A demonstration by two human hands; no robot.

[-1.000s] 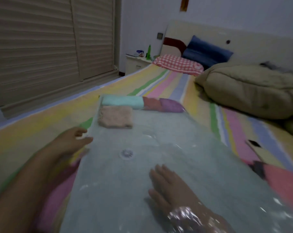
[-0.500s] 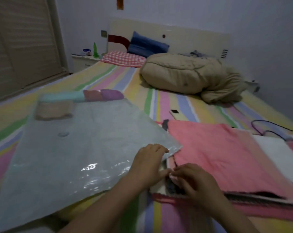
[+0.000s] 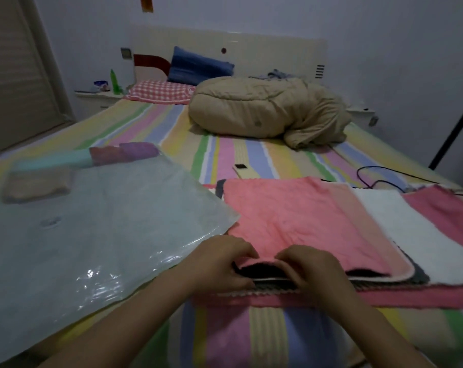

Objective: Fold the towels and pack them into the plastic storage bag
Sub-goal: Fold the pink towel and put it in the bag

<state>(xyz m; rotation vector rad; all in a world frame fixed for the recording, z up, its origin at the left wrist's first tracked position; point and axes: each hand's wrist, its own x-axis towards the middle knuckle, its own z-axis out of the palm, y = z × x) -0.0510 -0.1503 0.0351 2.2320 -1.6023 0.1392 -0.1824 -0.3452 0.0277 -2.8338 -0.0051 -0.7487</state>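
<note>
Pinched near edge of pink towel (image 3: 291, 221) with left hand (image 3: 219, 261) and right hand (image 3: 312, 272), fingers curled, likely to peel it off stack (image 3: 421, 243) for folding. Noted storage bag (image 3: 105, 235) flat on bed (image 3: 251, 335) just beside, within reach; folded towels (image 3: 36, 183) inside far end.

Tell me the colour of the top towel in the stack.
Pink: the top towel is plain, with no pattern. The head view shows it best.
</note>
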